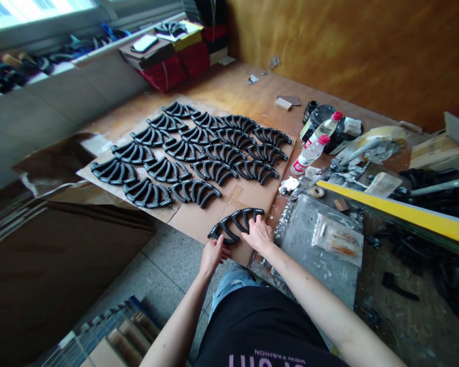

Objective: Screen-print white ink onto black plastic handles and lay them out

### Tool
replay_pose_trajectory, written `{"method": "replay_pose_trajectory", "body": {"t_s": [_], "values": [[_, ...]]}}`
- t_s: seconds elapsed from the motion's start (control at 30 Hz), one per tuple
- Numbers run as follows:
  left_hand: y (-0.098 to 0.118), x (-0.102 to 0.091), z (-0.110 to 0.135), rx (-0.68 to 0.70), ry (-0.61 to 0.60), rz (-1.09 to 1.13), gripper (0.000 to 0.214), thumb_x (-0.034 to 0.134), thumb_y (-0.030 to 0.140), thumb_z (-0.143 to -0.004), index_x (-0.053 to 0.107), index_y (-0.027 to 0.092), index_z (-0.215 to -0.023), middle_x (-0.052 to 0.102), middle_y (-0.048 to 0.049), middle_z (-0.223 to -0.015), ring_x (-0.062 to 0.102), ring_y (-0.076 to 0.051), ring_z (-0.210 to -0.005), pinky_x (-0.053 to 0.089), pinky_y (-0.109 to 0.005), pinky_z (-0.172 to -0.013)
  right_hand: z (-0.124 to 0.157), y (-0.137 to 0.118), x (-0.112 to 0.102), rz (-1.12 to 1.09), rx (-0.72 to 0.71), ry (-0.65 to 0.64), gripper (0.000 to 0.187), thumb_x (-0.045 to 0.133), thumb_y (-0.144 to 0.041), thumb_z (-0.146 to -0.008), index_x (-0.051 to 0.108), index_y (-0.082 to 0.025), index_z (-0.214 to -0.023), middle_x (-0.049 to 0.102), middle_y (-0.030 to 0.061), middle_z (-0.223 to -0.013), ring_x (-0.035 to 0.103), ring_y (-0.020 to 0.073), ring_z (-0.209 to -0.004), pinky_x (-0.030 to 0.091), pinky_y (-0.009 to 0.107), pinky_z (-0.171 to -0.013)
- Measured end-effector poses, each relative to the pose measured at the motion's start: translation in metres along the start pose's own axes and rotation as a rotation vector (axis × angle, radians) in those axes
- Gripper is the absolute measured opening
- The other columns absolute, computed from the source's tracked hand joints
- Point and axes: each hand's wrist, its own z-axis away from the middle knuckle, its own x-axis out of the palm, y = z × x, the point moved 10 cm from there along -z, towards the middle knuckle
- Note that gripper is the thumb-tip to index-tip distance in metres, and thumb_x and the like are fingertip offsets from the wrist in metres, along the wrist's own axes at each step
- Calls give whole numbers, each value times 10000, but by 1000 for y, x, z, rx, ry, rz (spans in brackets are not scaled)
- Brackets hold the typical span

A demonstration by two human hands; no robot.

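A black fan-shaped piece [235,224], a curved bar with several curved prongs, lies low over the near end of a cardboard sheet [229,200]. My left hand [214,250] pinches its left end, fingers closed around a prong. On the right end, my right hand [259,234] grips it with thumb and fingers. Part of the piece is hidden behind my fingers. Farther up the sheet, many similar black fan-shaped pieces [183,148] lie in overlapping rows.
To the right stand red-capped bottles [311,153] and a black tub [334,137]. A grey board [321,229] bears a plastic bag [338,239]. A yellow-edged bar [398,206] crosses the right side. Red bundles [172,71] stand at the back by the windowsill.
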Motion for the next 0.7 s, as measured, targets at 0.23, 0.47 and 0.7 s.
{"method": "replay_pose_trajectory", "body": {"t_s": [0.23, 0.47, 0.7], "values": [[48, 6, -27, 62, -7, -35, 425, 351, 518, -909, 575, 167, -821, 722, -124, -719, 656, -205, -538, 498, -298, -482, -13, 20, 3, -201, -7, 47, 368, 617, -369, -868, 587, -173, -1178, 536, 111, -1134, 602, 213, -1037, 456, 305, -924], [126, 25, -76, 200, -52, -131, 368, 418, 468, -890, 569, 177, -722, 695, -98, -625, 643, -203, -511, 509, -301, -510, -47, 62, -26, -347, 128, 167, 332, 624, -307, -862, 628, -161, -1160, 560, 114, -1144, 577, 200, -1107, 418, 281, -985], [157, 12, -79, 310, 68, -190, 394, 319, 536, -903, 524, 203, -844, 719, -94, -749, 679, -207, -591, 525, -295, -521, -73, 45, -46, -547, 74, 229, 432, 686, -311, -803, 621, -164, -1203, 589, 111, -1194, 590, 185, -1106, 433, 280, -986]]}}
